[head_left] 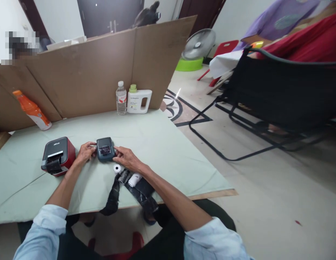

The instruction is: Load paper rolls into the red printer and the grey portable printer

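A small dark label printer (105,154) lies on the table between my two hands, a dark window on its top. My left hand (86,152) has its fingers bent against the printer's left side. On the opposite side, my right hand (127,158) grips the right edge with thumb and fingers. Just below my right hand are a white paper roll (117,168) standing on end, a second white roll (134,179) on its side and crumpled black ribbon (112,196) that hangs over the front edge. A larger red and black printer (58,156) stands left of my left hand.
A cardboard screen (84,76) borders the pale green table (168,151) at the back. Before it stand an orange bottle (32,110), a clear water bottle (121,99) and a white detergent jug (138,101). A black folding chair (279,94) with a seated person is at right.
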### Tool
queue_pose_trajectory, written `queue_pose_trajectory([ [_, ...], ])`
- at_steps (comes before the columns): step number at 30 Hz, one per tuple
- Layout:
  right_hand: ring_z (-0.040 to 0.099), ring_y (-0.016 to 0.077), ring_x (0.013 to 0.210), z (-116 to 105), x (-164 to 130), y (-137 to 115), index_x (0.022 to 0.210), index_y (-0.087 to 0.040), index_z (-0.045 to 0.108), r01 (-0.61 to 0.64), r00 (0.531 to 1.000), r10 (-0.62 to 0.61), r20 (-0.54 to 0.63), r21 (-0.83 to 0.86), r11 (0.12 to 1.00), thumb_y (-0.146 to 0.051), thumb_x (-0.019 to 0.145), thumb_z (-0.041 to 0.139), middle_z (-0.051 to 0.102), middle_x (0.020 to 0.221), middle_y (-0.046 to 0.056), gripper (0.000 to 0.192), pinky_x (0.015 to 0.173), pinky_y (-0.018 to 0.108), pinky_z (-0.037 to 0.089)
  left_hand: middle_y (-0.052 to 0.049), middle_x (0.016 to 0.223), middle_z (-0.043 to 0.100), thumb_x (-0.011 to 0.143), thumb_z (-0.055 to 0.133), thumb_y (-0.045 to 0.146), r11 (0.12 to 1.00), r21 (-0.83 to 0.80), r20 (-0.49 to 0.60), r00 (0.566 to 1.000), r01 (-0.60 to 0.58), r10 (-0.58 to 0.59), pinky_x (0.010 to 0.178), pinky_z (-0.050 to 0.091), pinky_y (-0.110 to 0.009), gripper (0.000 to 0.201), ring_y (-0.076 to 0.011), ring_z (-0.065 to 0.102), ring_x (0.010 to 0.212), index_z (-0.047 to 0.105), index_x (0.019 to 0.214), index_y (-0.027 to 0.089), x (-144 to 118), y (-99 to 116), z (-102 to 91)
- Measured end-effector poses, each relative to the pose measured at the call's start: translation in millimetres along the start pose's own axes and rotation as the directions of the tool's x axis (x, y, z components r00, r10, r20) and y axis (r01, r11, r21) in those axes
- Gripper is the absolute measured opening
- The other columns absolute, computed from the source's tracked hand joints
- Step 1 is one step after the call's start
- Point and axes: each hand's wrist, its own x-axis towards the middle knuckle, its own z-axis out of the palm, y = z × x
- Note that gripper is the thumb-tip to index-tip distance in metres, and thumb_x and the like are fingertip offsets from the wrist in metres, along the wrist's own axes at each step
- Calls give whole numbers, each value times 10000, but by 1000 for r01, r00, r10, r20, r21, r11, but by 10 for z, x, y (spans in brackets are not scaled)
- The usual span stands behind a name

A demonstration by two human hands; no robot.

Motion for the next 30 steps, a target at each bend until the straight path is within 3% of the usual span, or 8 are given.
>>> queue_pose_trajectory([
  [7, 524, 151, 701, -4, 3, -30, 1125, -198, 718, 21, 1000, -21, 7, -15, 1000, -292, 820, 726, 568, 834, -15, 319, 695, 299, 464, 24, 607, 631, 824, 682, 156, 990, -97, 105, 990, 100, -90, 367, 316, -175, 628, -73, 503, 414, 589, 1439, 66, 56, 143, -46],
  [15, 533, 151, 704, -2, 8, -10, 1070, -203, 697, 31, 1000, -31, 6, -47, 998, -309, 839, 739, 563, 836, -19, 257, 712, 305, 457, 25, 638, 632, 793, 645, 102, 977, -168, 220, 971, 131, -92, 360, 310, -172, 734, -77, 525, 444, 523, 1517, 83, 51, 200, -75],
  [22, 529, 148, 698, -6, 2, -16, 998, -193, 667, 35, 999, -35, -7, -63, 997, -303, 839, 749, 539, 820, -25, 210, 694, 300, 440, 32, 632, 633, 777, 634, 78, 973, -142, 215, 965, 180, -147, 358, 284, -175, 821, -79, 527, 431, 449, 1576, 116, 60, 227, -54],
  [30, 517, 147, 704, -28, -6, -44, 886, -199, 624, 54, 998, -55, -13, -74, 996, -307, 847, 735, 528, 807, -25, 160, 690, 295, 424, 41, 600, 626, 746, 596, 65, 981, -67, 170, 971, 182, -168, 350, 231, -177, 814, -72, 490, 377, 500, 1548, 167, 83, 236, -5],
])
